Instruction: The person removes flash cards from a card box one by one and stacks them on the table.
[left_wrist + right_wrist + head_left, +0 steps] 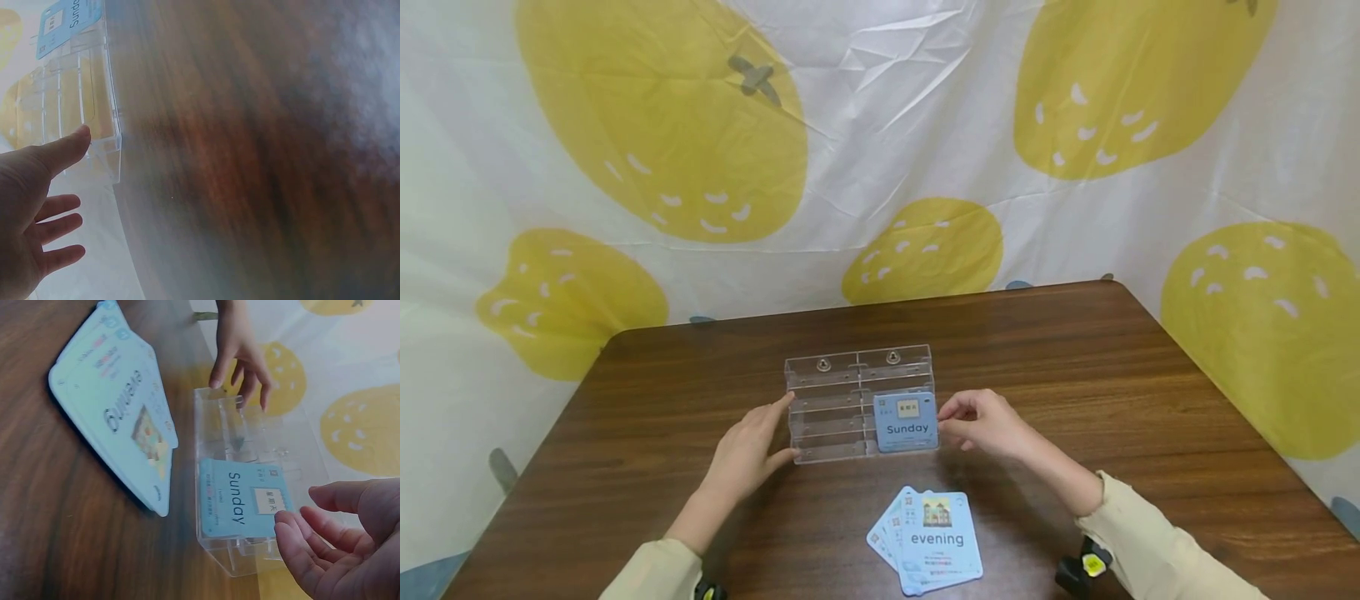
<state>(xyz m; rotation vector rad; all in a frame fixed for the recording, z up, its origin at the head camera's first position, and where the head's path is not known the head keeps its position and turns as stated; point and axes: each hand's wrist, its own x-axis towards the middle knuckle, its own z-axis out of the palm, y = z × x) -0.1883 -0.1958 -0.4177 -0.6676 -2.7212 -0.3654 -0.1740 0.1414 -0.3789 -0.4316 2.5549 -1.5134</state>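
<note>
A clear acrylic card rack (827,405) with stepped rows in two columns stands on the table. In its lower right slot sits a blue "Sunday" card (906,421), facing the front. My left hand (747,450) rests against the rack's left side, its thumb (65,150) near the lower front corner and its fingers extended. Beside the card's right edge is my right hand (988,423), fingers loosely bent. In the right wrist view a gap shows between its thumb (337,495) and fingers, with nothing held there.
A fanned stack of blue cards, "evening" card (940,542) on top, lies on the brown wooden table (1060,350) in front of the rack. Behind the table hangs a white cloth (917,150) with yellow fruit prints.
</note>
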